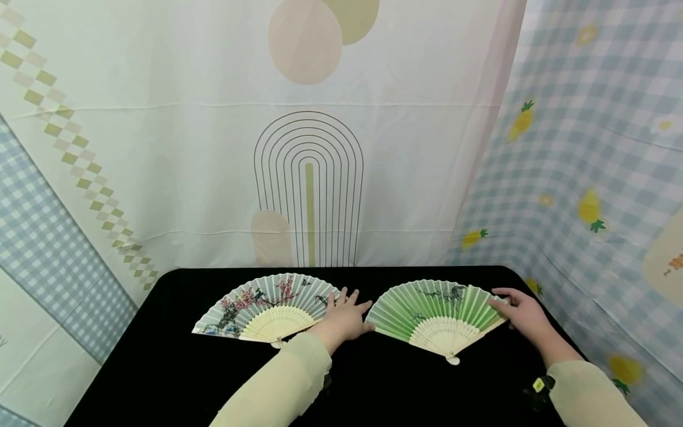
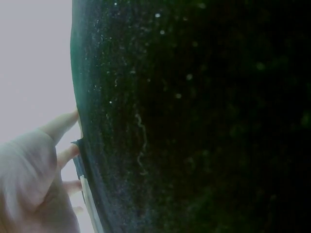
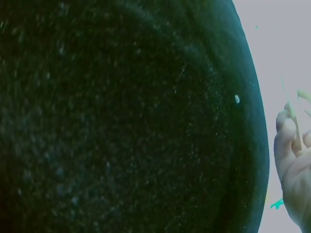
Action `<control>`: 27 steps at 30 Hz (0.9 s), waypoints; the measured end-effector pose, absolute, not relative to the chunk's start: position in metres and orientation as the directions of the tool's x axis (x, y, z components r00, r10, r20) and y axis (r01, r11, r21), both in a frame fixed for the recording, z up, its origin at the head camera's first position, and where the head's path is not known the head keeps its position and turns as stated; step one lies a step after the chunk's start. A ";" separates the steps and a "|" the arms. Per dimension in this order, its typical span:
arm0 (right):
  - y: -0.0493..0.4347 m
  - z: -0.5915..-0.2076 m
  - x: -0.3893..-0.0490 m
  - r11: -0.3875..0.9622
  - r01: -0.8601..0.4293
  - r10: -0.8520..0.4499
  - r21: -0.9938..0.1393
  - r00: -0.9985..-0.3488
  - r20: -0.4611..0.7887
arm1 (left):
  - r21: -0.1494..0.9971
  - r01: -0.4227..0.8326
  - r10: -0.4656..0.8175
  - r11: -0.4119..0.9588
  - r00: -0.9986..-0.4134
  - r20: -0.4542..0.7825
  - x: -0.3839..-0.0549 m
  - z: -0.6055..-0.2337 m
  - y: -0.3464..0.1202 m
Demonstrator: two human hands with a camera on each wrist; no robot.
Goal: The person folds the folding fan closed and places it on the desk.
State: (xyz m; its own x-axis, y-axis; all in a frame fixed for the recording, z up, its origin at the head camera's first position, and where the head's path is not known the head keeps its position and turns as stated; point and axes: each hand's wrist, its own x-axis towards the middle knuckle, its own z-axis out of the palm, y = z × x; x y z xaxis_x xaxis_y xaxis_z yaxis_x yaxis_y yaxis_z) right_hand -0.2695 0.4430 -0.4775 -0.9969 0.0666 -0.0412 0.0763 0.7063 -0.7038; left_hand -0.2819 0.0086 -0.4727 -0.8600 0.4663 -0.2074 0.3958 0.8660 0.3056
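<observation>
Two folding fans lie spread on a black table. The left one, a white folding fan [image 1: 261,302], carries pink blossoms and birds over pale ribs. To its right is a green folding fan [image 1: 427,302] with a dark ink painting. My left hand [image 1: 344,317] lies between them, fingers spread over the white fan's right end, its thumb close to the green fan's left corner. With thumb and fingers, my right hand [image 1: 525,317] pinches the green fan's right edge. In the right wrist view those fingers [image 3: 286,138] curl at a thin edge.
The black table [image 1: 384,391] has rounded far corners. Behind it hangs a white cloth [image 1: 416,178] with arch and circle prints. At the right is a blue checked curtain [image 1: 560,148] with pineapples. Dark table surface fills most of both wrist views.
</observation>
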 end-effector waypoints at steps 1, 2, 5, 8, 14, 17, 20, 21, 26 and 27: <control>0.443 -0.477 -0.270 0.673 0.088 0.079 -0.734 -0.996 -0.047 | 0.303 0.397 0.465 0.867 -0.862 -0.201 -0.281 -0.472 0.009; 0.444 -0.477 -0.270 0.641 0.089 0.082 -0.763 -0.996 -0.048 | 0.301 0.397 0.465 0.867 -0.863 -0.200 -0.281 -0.472 0.009; 0.446 -0.475 -0.269 0.524 0.098 0.078 -0.846 -0.995 -0.067 | 0.299 0.398 0.464 0.867 -0.864 -0.195 -0.280 -0.471 0.009; 0.448 -0.472 -0.267 0.421 0.112 0.067 -0.900 -0.994 -0.092 | 0.294 0.397 0.460 0.870 -0.867 -0.190 -0.280 -0.470 0.009; 0.450 -0.469 -0.263 0.204 0.157 0.061 -0.966 -0.987 -0.147 | 0.290 0.391 0.452 0.873 -0.872 -0.185 -0.281 -0.471 0.010; 0.449 -0.470 -0.261 0.111 0.156 0.045 -0.981 -0.987 -0.152 | 0.292 0.390 0.452 0.873 -0.872 -0.188 -0.281 -0.472 0.010; 0.446 -0.471 -0.260 0.057 0.144 0.016 -0.988 -0.990 -0.143 | 0.296 0.390 0.454 0.872 -0.870 -0.190 -0.281 -0.472 0.010; 0.445 -0.471 -0.259 0.049 0.140 0.004 -0.989 -0.990 -0.140 | 0.297 0.391 0.455 0.871 -0.870 -0.190 -0.281 -0.472 0.010; 0.441 -0.471 -0.254 -0.008 0.126 -0.025 -0.992 -0.992 -0.125 | 0.302 0.393 0.459 0.869 -0.867 -0.192 -0.281 -0.471 0.010; 0.441 -0.471 -0.253 -0.022 0.125 -0.027 -0.992 -0.992 -0.124 | 0.304 0.393 0.461 0.868 -0.866 -0.193 -0.281 -0.471 0.010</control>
State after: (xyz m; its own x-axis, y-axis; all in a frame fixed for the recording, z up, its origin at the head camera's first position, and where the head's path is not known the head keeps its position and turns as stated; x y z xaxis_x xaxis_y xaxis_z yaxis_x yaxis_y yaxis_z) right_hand -0.2533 0.4407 -0.4708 -0.9919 -0.0274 -0.1243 0.1249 -0.0217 -0.9919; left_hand -0.2808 0.0099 -0.4710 -0.8664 0.4606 -0.1931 0.3935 0.8676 0.3040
